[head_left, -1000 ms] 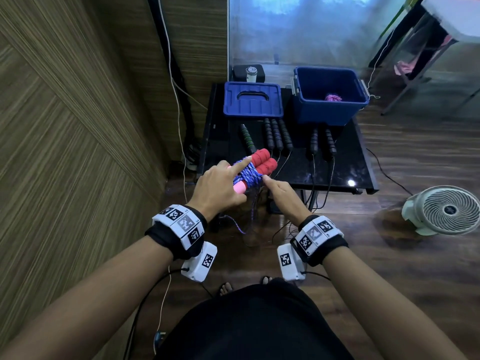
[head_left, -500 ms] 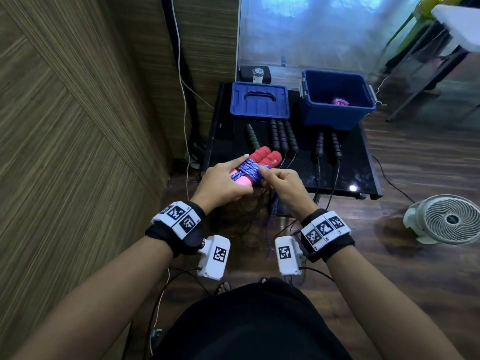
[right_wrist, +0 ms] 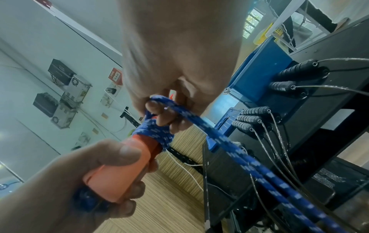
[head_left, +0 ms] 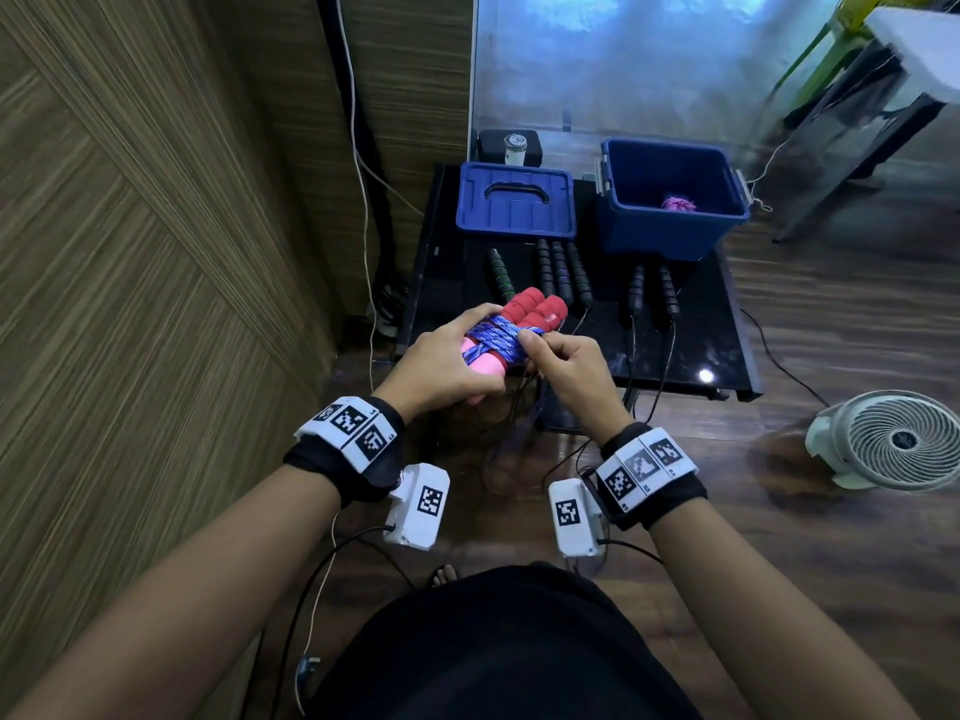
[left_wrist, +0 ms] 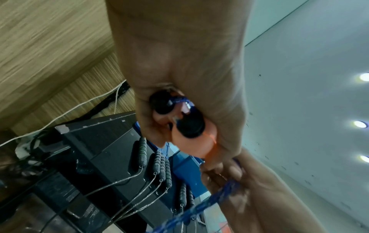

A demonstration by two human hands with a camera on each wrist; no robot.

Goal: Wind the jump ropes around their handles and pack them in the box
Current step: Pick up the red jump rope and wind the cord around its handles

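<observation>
1. Head view: a person stands before a low black table [head_left: 691, 324], arms stretched out, a marker band on each wrist. The left hand [head_left: 441, 363] is wrapped around the pink ends of a pair of red-and-pink jump-rope handles [head_left: 530, 317], held side by side just in front of the table's near edge. Blue patterned rope [head_left: 496, 340] is wound across the middle of the handles. The right hand [head_left: 566, 363] pinches the rope at the handles' right side, fingers curled; a loose length hangs below. On the table's far right stands an open blue box [head_left: 670, 220] with a pink wound rope [head_left: 678, 203] inside. The blue lid [head_left: 517, 202] lies on the table's far left. Between these and the table's near edge lie a green-banded handle [head_left: 500, 272], three black handles [head_left: 563, 270] and two more black handles [head_left: 654, 291], their thin cords trailing over the near edge. A white fan [head_left: 893, 439] sits on the floor to the right of the table.

2. Left wrist view: the left hand [left_wrist: 179, 75] is clenched around the handles [left_wrist: 191, 137], whose black end caps face the camera. Blurred blue rope [left_wrist: 207, 203] runs down to the lower right. The table [left_wrist: 95, 138] with its black handles is below.

3. Right wrist view: the right hand [right_wrist: 179, 63] pinches a loop of blue rope [right_wrist: 229, 146] against the wound coil. The left hand [right_wrist: 79, 181] grips the pink handle ends [right_wrist: 119, 176]. The table [right_wrist: 329, 110] is at right.
</observation>
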